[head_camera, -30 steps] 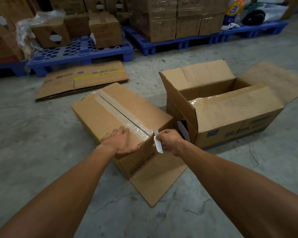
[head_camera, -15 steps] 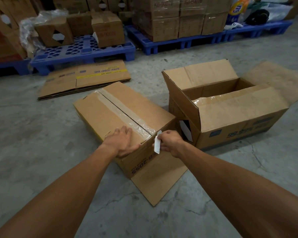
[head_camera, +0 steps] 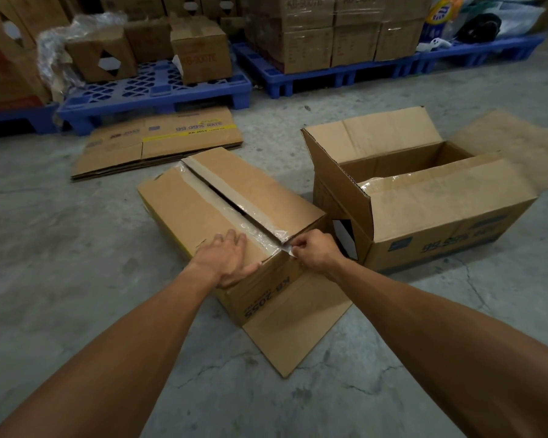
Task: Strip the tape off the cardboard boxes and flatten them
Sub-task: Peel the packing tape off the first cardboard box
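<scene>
A closed cardboard box (head_camera: pixel 200 210) lies on the concrete floor with clear tape (head_camera: pixel 250 227) along its top seam. The seam gapes dark along its middle. My left hand (head_camera: pixel 228 260) rests flat on the near left part of the top. My right hand (head_camera: pixel 314 252) pinches a small white flat object (head_camera: pixel 288 250) at the seam's near end; whether it is a cutter or a tape end I cannot tell. A loose flap (head_camera: pixel 298 327) of this box lies flat on the floor toward me. To the right stands a second box (head_camera: pixel 440 216), open, with tape on its near flap.
A flattened cardboard box (head_camera: pixel 159 143) lies on the floor behind the taped box. Blue plastic pallets (head_camera: pixel 152 93) (head_camera: pixel 329 74) with stacked boxes line the back. Plastic wrap (head_camera: pixel 54 52) hangs at the back left. Bare concrete spreads left and toward me.
My right hand moved the white object up from the box's side to the near end of the seam. The seam now shows a dark gap. My left hand stayed on the top.
</scene>
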`<state>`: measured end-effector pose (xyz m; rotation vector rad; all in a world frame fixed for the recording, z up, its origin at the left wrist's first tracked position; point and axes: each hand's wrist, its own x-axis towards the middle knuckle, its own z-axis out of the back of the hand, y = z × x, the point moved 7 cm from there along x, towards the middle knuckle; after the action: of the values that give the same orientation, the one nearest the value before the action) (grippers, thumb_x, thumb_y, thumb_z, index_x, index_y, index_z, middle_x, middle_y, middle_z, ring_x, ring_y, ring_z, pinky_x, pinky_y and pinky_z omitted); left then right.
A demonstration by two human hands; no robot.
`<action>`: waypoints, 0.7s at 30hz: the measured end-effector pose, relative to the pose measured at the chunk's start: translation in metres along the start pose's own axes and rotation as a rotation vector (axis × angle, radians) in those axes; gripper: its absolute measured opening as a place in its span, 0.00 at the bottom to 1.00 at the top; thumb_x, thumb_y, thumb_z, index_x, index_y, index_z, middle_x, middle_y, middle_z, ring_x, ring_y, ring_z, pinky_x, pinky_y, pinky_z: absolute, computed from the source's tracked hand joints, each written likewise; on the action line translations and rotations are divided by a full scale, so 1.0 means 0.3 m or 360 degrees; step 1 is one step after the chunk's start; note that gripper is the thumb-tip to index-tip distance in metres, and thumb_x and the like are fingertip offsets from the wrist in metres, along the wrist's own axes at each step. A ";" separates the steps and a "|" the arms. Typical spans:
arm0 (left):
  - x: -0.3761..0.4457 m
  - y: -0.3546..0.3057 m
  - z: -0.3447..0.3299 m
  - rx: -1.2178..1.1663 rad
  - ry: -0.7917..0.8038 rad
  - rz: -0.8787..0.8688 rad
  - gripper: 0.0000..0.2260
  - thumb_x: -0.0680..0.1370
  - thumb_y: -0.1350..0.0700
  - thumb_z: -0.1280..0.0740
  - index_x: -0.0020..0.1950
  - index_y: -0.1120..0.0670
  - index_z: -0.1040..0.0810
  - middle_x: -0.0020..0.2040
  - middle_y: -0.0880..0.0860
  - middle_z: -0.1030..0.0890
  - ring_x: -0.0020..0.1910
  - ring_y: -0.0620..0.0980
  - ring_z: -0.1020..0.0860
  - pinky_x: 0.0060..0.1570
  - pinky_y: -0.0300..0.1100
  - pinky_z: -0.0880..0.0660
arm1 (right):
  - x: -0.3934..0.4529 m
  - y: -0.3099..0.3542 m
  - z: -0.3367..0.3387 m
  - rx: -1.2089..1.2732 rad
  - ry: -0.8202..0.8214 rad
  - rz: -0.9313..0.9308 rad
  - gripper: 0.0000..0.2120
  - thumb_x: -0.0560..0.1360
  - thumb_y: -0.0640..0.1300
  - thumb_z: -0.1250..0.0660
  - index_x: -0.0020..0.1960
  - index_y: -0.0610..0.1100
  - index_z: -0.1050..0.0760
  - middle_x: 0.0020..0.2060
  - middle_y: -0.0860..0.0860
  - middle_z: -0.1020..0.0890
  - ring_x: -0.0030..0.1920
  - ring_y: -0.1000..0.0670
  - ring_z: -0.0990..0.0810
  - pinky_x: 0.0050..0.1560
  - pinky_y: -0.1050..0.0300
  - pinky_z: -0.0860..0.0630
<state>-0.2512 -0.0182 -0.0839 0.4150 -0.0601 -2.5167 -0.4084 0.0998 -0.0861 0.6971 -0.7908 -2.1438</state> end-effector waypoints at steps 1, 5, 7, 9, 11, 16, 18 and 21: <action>0.002 0.001 0.001 -0.0010 -0.0006 0.0004 0.41 0.77 0.29 0.52 0.81 0.56 0.52 0.80 0.60 0.48 0.77 0.62 0.41 0.73 0.59 0.38 | 0.001 -0.002 -0.004 -0.0002 -0.0045 -0.0025 0.09 0.80 0.40 0.34 0.57 0.43 0.17 0.54 0.47 0.17 0.53 0.49 0.19 0.58 0.51 0.21; 0.008 0.006 0.013 -0.0121 -0.0070 0.0020 0.39 0.74 0.28 0.49 0.79 0.48 0.49 0.78 0.57 0.42 0.74 0.59 0.38 0.63 0.65 0.30 | -0.001 -0.003 0.004 0.0106 -0.0206 -0.0114 0.09 0.78 0.46 0.37 0.50 0.49 0.17 0.48 0.49 0.16 0.49 0.47 0.18 0.52 0.47 0.18; 0.008 -0.008 0.024 -0.0123 -0.0112 -0.0022 0.35 0.76 0.30 0.49 0.79 0.45 0.50 0.80 0.53 0.46 0.76 0.56 0.41 0.62 0.68 0.30 | -0.004 0.006 0.038 0.0181 -0.0311 -0.0091 0.11 0.77 0.48 0.37 0.51 0.49 0.17 0.46 0.49 0.16 0.48 0.47 0.18 0.50 0.48 0.18; 0.010 -0.032 0.042 -0.0114 -0.0148 -0.0103 0.32 0.79 0.34 0.50 0.80 0.45 0.51 0.81 0.49 0.50 0.79 0.53 0.48 0.65 0.70 0.35 | -0.010 0.018 0.068 0.0249 -0.0379 -0.0015 0.11 0.78 0.47 0.37 0.56 0.48 0.18 0.47 0.50 0.16 0.48 0.48 0.18 0.48 0.53 0.20; 0.024 -0.056 0.061 -0.0096 -0.0147 -0.0210 0.31 0.80 0.38 0.47 0.81 0.46 0.51 0.82 0.49 0.51 0.80 0.50 0.51 0.71 0.70 0.43 | -0.018 0.019 0.089 0.0333 -0.0432 0.0048 0.12 0.80 0.46 0.37 0.60 0.48 0.19 0.49 0.51 0.16 0.50 0.50 0.19 0.49 0.56 0.23; 0.073 -0.083 0.113 0.0042 0.0091 -0.0266 0.33 0.78 0.38 0.40 0.80 0.44 0.45 0.80 0.47 0.42 0.79 0.52 0.47 0.74 0.61 0.51 | 0.002 -0.037 0.065 0.0156 -0.0331 -0.0042 0.12 0.80 0.48 0.35 0.61 0.49 0.19 0.53 0.51 0.17 0.55 0.49 0.20 0.57 0.52 0.22; 0.088 -0.103 0.164 0.0179 0.0101 -0.0288 0.31 0.76 0.38 0.36 0.78 0.43 0.39 0.75 0.46 0.34 0.74 0.54 0.41 0.70 0.56 0.45 | 0.001 -0.055 0.044 0.0131 -0.0238 -0.0065 0.11 0.80 0.47 0.34 0.60 0.49 0.19 0.53 0.50 0.17 0.55 0.49 0.20 0.58 0.51 0.22; 0.101 -0.116 0.208 0.0265 0.0112 -0.0279 0.31 0.73 0.40 0.30 0.74 0.42 0.34 0.68 0.45 0.29 0.69 0.55 0.40 0.64 0.55 0.42 | -0.004 -0.055 0.026 0.0201 -0.0168 -0.0022 0.09 0.79 0.47 0.32 0.58 0.48 0.20 0.50 0.50 0.17 0.53 0.50 0.19 0.57 0.51 0.21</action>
<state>-0.3128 -0.0092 -0.0377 0.5994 -0.2155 -2.6763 -0.4204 0.1123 -0.0924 0.6594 -0.9871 -2.1714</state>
